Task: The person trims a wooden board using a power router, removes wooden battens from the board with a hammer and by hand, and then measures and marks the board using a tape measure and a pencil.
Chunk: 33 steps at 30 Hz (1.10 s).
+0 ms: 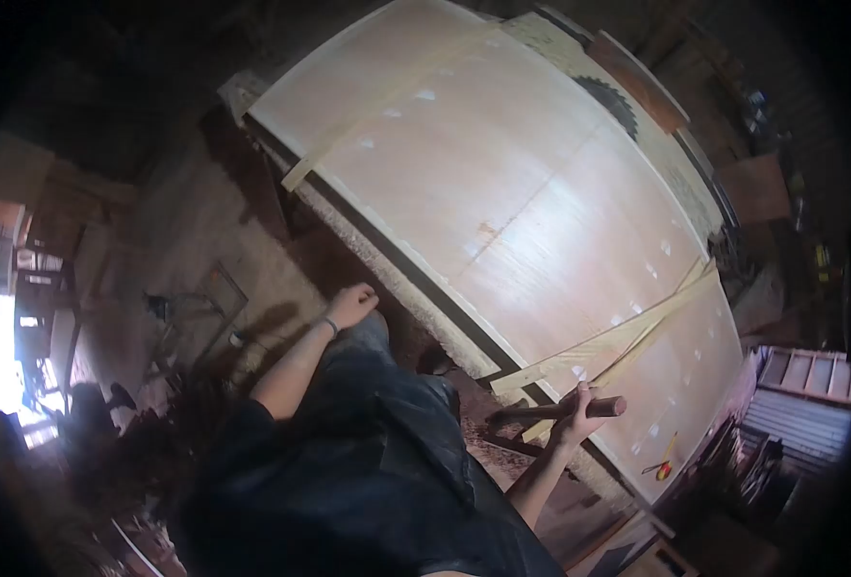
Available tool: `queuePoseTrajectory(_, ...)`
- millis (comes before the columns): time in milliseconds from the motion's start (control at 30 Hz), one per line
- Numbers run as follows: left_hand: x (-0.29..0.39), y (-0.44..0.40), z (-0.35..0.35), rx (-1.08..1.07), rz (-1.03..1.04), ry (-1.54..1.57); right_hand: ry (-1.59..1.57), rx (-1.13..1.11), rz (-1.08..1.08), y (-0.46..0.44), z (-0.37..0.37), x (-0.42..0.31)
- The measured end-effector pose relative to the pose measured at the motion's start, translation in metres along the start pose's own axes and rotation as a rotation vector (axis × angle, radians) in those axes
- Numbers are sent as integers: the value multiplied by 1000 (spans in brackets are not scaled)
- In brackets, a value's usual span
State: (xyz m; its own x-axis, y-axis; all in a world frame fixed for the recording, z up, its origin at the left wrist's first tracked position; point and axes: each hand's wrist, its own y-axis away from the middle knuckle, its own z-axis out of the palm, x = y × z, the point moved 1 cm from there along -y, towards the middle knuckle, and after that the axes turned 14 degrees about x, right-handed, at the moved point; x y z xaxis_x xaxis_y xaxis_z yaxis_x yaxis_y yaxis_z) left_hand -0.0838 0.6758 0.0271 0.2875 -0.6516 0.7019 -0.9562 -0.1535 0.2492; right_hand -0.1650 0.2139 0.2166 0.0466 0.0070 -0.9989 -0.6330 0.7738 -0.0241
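Observation:
My right hand [579, 423] is closed around a thick brown wooden handle [608, 408], beside the near edge of a large pale plywood panel [550, 221]. The handle's other end looks dark, and I cannot make out what is on it. Two thin wooden strips [627, 332] lie at an angle across the panel just beyond this hand. My left hand [351, 306] hovers over my lap, apart from the panel, its fingers curled in. Whatever it may hold is hidden. A dark band circles the left wrist.
Another long wooden strip [387, 101] crosses the panel's far end. A toothed circular saw blade [610, 104] lies beyond the far edge. A small red and yellow item [663, 470] rests near the right corner. A metal frame [219, 298] stands on the floor at left.

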Motion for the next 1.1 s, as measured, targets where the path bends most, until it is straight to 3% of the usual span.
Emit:
queuePoseTrajectory(100, -12, -16, -27, 122, -36, 64, 11, -87, 7, 2, 45, -22)
queuePoseTrajectory(233, -29, -79, -73, 243, -50, 69, 47, -201, -172, 23, 105, -29)
queuePoseTrajectory(333, -55, -149, -103, 594, 81, 90, -2, -260, -301, 51, 159, -28)
queuePoseTrajectory(367, -52, -177, -126, 685, 79, -48, -30, -292, -319, 59, 188, -27)
queuePoseTrajectory(433, -43, -196, -168, 805, 50, -346, -48, -116, -105, 76, 237, -26)
queuePoseTrajectory(500, -63, -232, -183, 664, -42, -370, -175, -120, -287, 92, 307, -44)
queuePoseTrajectory(567, -109, -274, -185, 420, -50, -211, -304, -170, -240, 102, 360, -61)
queuePoseTrajectory(633, -134, -293, -173, 224, -81, -223, -316, -180, -371, 121, 418, -67)
queuePoseTrajectory(700, -138, -289, -174, 283, -25, -121, -130, -118, -570, 137, 470, -52)
queuePoseTrajectory(733, -140, -286, -175, 323, 11, -72, 145, -287, -506, 145, 491, -60)
queuePoseTrajectory(767, -143, -283, -174, 362, 45, -22, 158, -446, -377, 150, 520, -59)
queuePoseTrajectory(800, -161, -292, -157, 466, 121, 6, 269, -461, -369, 156, 548, -52)
queuePoseTrajectory(833, -158, -288, -161, 407, 84, -31, 303, -467, -389, 158, 571, -35)
queuePoseTrajectory(1033, -142, -295, -180, 168, -63, -24, -76, -749, -142, 225, 645, 34)
queuePoseTrajectory(1067, -176, -308, -140, 272, -11, 89, 53, -800, -390, 229, 642, 71)
queuePoseTrajectory(1100, -180, -317, -140, 215, -23, 85, 139, -862, -520, 252, 638, 56)
